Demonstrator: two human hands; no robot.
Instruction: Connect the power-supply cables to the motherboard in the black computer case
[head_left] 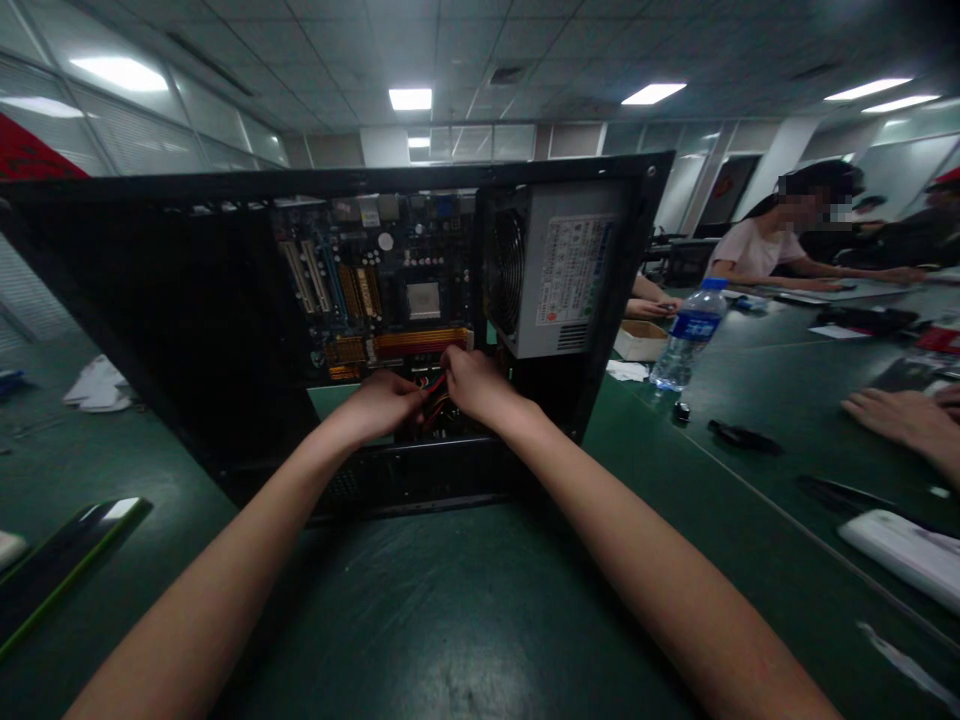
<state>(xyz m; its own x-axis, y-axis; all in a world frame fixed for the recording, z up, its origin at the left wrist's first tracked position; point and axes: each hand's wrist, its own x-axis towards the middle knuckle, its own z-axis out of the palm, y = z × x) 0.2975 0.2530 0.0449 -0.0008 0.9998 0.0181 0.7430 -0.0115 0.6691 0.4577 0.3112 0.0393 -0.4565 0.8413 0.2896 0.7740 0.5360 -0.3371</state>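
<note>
An open black computer case (427, 480) stands on the green table in front of me. Inside it are a motherboard (390, 260) with gold and white slots and a grey power supply (574, 270) with a label and a fan. Both my hands reach into the lower middle of the case, below the orange and yellow memory slots (421, 343). My left hand (386, 402) pinches at a bundle of thin coloured cables (436, 398). Just to its right, my right hand (476, 382) has its fingers closed on the same cables. The exact fingertip contact is partly hidden.
To the right stand a water bottle (690, 335) with a blue cap and a small open box (640, 340). A black-and-green flat object (67, 560) lies at left. Another person (772, 240) sits at the right, and someone's hand (896, 415) rests on the table.
</note>
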